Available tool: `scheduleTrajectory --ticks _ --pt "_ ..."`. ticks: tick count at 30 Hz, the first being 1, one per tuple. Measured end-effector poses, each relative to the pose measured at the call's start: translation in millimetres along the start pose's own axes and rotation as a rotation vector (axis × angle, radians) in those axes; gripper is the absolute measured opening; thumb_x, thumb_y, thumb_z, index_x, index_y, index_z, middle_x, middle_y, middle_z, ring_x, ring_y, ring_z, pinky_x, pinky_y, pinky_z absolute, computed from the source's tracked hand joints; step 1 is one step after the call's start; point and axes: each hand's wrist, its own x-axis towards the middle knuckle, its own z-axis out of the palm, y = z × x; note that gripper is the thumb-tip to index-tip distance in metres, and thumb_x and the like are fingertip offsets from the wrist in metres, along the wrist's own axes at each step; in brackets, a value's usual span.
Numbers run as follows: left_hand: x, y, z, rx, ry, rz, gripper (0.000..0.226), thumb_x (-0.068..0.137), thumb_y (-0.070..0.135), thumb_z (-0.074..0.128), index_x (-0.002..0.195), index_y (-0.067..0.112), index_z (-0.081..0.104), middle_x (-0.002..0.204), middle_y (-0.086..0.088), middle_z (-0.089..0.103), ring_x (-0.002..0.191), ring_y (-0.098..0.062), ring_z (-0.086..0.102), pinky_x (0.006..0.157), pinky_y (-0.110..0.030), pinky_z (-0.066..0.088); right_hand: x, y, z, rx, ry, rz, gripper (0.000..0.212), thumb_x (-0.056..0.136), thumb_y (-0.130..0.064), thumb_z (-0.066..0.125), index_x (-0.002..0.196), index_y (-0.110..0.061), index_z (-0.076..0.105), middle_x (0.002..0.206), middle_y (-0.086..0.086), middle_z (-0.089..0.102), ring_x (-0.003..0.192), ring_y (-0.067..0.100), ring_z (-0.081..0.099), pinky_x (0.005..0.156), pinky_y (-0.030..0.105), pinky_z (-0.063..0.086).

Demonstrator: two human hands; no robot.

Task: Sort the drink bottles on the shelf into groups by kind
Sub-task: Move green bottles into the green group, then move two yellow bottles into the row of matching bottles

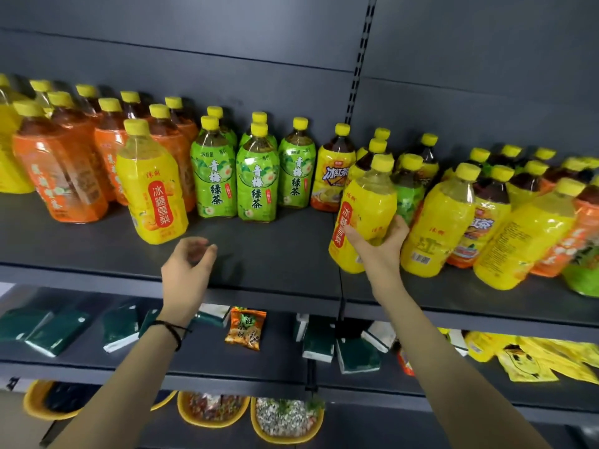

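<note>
Shelf (275, 254): bare front strip beside green tea bottles (256, 176).
Right hand (377, 246): grasping yellow pear bottle (366, 205).
Left hand (188, 267): loosely spread, empty.

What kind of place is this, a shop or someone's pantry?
Most likely a small shop. Dark metal shelves on a slotted upright hold many identical drink bottles, with snack packets on the shelf below and baskets of loose goods under that.
</note>
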Motion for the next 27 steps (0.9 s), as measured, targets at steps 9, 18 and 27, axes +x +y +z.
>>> scheduleTrajectory --ticks 9,18,27 --pt "20 -5 -25 -0.050 0.074 0.041 0.023 0.088 0.023 0.065 0.109 0.018 0.059 0.105 0.002 0.063 0.093 -0.010 0.062 0.089 -0.032 0.049 4 -1 48 0.071 -0.160 0.014 0.102 0.057 -0.050 0.080 0.141 -0.035 0.024 0.139 0.000 0.045 0.124 0.020 0.050 0.101 0.048 0.047" --pt "96 -22 -57 0.026 0.242 0.093 0.087 0.069 0.044 0.075 0.141 0.014 0.035 0.136 -0.007 0.043 0.129 -0.027 0.040 0.108 -0.045 0.034 -2 -5 120 0.084 -0.317 0.032 0.099 0.047 -0.065 0.082 0.131 -0.043 0.036 0.134 -0.005 0.053 0.120 0.015 0.054 0.099 0.049 0.049" --pt "133 -49 -44 -0.057 0.082 0.097 0.104 0.070 0.035 0.082 0.149 0.019 0.017 0.148 -0.008 0.032 0.137 -0.025 0.032 0.110 -0.052 0.034 -4 -4 142 0.160 -0.364 0.021 0.082 0.067 -0.040 0.075 0.133 -0.044 0.026 0.133 -0.007 0.050 0.116 0.007 0.053 0.088 0.029 0.049"
